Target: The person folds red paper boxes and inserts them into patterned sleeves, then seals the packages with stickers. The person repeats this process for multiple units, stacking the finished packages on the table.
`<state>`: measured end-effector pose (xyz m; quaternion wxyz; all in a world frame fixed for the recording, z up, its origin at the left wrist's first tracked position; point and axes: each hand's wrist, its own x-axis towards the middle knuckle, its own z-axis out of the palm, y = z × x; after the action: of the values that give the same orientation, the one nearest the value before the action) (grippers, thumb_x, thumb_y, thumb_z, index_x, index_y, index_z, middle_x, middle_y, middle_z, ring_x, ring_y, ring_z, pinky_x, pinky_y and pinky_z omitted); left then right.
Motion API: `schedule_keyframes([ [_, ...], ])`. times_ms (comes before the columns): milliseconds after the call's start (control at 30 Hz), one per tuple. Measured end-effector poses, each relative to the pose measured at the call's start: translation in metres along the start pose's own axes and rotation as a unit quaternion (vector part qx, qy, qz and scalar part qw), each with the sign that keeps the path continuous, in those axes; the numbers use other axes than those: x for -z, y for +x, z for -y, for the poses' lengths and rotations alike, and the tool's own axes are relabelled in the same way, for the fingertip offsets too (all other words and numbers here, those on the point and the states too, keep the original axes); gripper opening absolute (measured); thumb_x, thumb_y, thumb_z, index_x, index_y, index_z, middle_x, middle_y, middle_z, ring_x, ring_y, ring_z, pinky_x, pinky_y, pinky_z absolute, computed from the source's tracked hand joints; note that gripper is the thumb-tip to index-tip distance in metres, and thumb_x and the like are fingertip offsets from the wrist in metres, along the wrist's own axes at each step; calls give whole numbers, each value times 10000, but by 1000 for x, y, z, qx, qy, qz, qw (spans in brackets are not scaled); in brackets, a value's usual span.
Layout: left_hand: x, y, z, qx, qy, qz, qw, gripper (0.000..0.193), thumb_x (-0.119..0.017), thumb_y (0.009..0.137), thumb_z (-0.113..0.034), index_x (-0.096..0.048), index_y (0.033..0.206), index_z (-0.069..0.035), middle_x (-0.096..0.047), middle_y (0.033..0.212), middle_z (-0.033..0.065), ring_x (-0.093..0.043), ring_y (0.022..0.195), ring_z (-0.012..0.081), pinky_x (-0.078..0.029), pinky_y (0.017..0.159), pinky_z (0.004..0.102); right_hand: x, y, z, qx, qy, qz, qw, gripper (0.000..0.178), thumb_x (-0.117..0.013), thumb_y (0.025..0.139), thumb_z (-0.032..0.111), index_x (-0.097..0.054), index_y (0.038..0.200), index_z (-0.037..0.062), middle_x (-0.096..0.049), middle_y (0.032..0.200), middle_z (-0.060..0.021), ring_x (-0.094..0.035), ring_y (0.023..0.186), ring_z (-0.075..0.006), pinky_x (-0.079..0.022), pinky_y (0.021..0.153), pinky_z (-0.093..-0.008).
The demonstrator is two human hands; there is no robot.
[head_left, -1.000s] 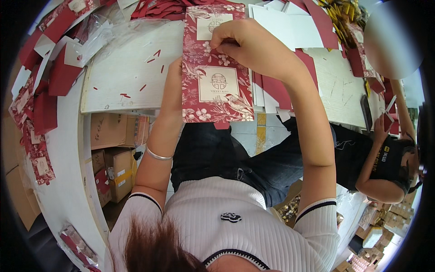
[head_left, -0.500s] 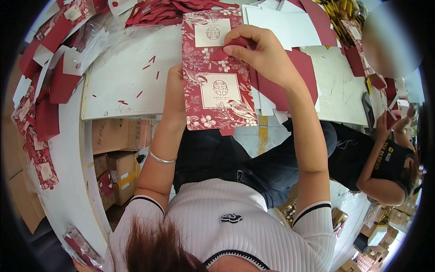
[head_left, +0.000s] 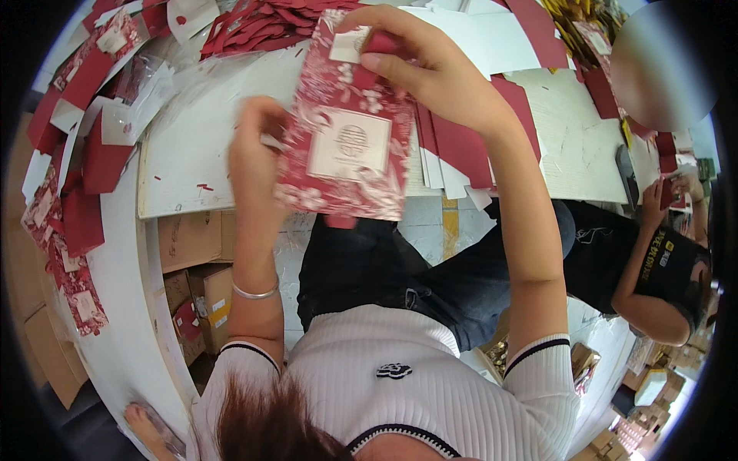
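I hold a red envelope with a white floral pattern and a cream square label (head_left: 347,138) up between both hands, above the white table's front edge (head_left: 192,180). My left hand (head_left: 257,150) grips its left side from behind. My right hand (head_left: 430,65) pinches its top right corner, near a small cream flap. A silver bangle sits on my left wrist.
Piles of red and patterned envelopes (head_left: 73,146) line the table's left side and the back (head_left: 261,23). White and red sheets (head_left: 477,46) lie to the right. Cardboard boxes (head_left: 196,269) stand under the table. Another person in black (head_left: 653,253) sits at the right.
The envelope has been lifted off the table and drawn closer to me. Both hands rose with it, and it now tilts slightly.
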<state>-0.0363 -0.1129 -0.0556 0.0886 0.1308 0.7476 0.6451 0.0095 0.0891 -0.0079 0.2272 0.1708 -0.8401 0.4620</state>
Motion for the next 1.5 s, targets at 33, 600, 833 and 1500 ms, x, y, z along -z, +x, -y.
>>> schedule_keyframes([
  [33, -3, 4, -3, -176, 48, -66, 981, 244, -536, 792, -126, -562, 1011, -19, -559, 1021, 99, -508, 1004, 189, -411, 833, 327, -3, 3, -3, 49, 8, -13, 999, 313, -538, 799, 12, -517, 1103, 84, -593, 847, -71, -550, 672, -123, -459, 622, -267],
  [600, -6, 12, -60, -160, -114, 72, 978, 285, -464, 912, -188, -510, 1047, 59, -594, 959, 148, -596, 799, 174, -500, 674, 286, 14, -74, 53, -65, 152, -8, 986, 982, -723, 670, 412, -130, 1374, 69, -307, 1310, -229, -349, 1204, -319, -294, 1000, -399],
  [833, -48, 2, -72, -165, -98, 134, 972, 412, -329, 948, -278, -377, 1245, 3, -534, 1116, 168, -549, 970, 193, -470, 792, 295, 120, -88, 6, -232, 187, -281, 912, 598, -617, 781, 352, -398, 1225, 17, -532, 1098, -191, -551, 1007, -267, -429, 905, -364],
  [1500, -106, -57, -12, -394, 336, 334, 788, 526, -617, 754, -372, -504, 1169, -71, -392, 1311, 124, -320, 1242, 316, -185, 1012, 534, 84, -98, -73, -99, -470, -133, 867, 199, -617, 748, 227, -598, 724, 31, -574, 784, -109, -528, 737, -270, -434, 665, -362],
])
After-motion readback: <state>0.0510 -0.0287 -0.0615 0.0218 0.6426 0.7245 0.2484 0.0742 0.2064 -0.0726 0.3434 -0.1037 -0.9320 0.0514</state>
